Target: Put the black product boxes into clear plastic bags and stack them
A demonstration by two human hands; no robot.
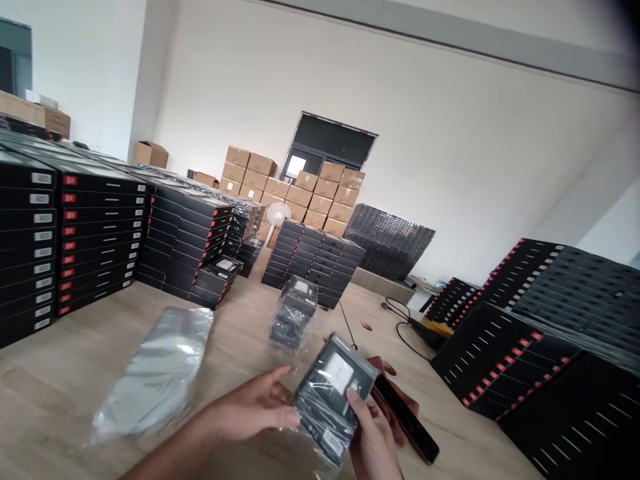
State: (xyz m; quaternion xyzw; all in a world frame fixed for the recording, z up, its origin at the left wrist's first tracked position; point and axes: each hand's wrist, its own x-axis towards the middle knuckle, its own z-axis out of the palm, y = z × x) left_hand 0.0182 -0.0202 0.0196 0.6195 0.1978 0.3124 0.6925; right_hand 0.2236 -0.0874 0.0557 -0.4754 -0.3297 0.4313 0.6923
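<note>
My right hand grips a small dark box with a picture of a white device on its front, tilted above the table. Clear plastic film covers at least its lower part. At the box's left edge is my left hand, fingers apart, its thumb at or just touching the film. Past the hands stands a stack of similar small boxes, with clear plastic around the lower ones. To the left lies a pile of flat clear plastic bags. A dark phone lies right of my right hand, beside something reddish, partly hidden.
Tall stacks of black boxes line the left, with more black boxes on the right. Another stack stands further back, near a white fan. Brown cartons rise behind. A black cable crosses the wooden table.
</note>
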